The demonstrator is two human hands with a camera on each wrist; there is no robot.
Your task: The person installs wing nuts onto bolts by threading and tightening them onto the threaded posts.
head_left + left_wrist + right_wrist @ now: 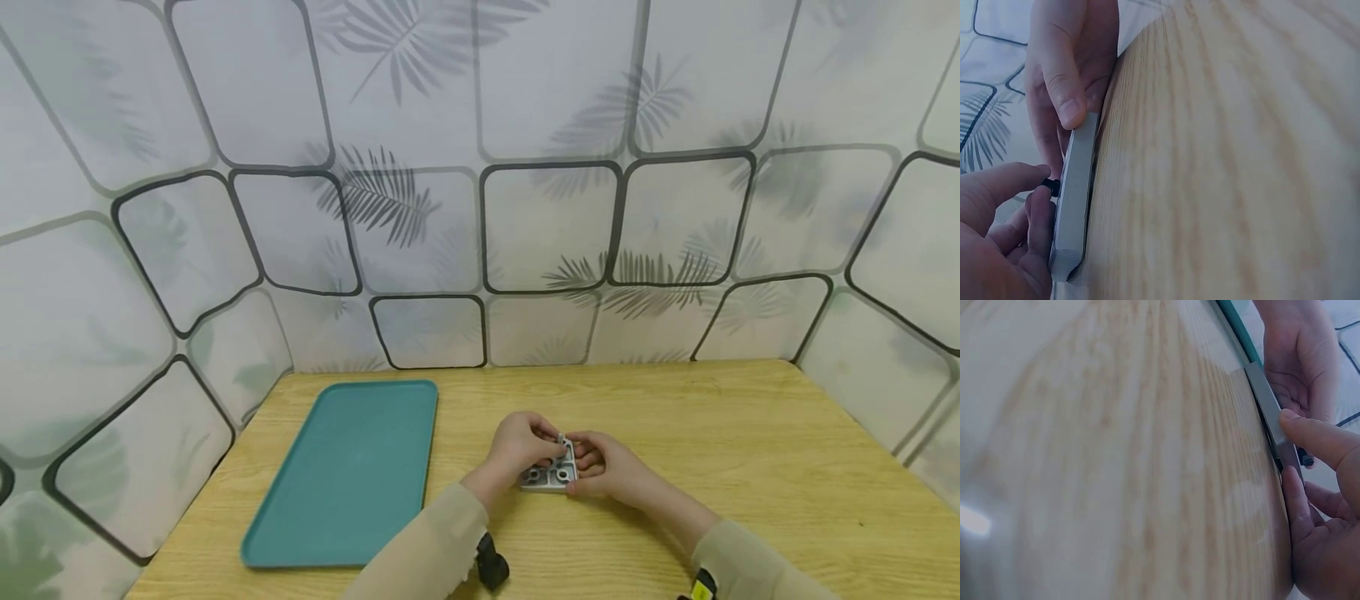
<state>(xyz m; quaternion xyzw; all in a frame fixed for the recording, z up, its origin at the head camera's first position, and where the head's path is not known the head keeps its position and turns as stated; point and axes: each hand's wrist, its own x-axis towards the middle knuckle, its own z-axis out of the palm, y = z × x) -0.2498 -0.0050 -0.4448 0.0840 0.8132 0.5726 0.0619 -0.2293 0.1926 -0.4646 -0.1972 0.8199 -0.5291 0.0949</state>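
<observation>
A flat grey, metal-looking plate [549, 487] with round ring-like bosses lies at the middle of the wooden table. My left hand [519, 444] reaches over its left side; in the left wrist view its thumb and finger pinch a small black part [1052, 186] at the plate's upper face. What joins that part to the plate is hidden. My right hand [617, 472] holds the plate's right edge, thumb at the near corner and fingers behind. The right wrist view shows the plate's side edge [1266, 403] close to the tabletop.
A teal rectangular tray [352, 475] lies on the left of the wooden table [712, 433]. Patterned cloth or panels [551, 229] stand around the table's back and sides. A black wrist device [491, 564] sits below the left sleeve.
</observation>
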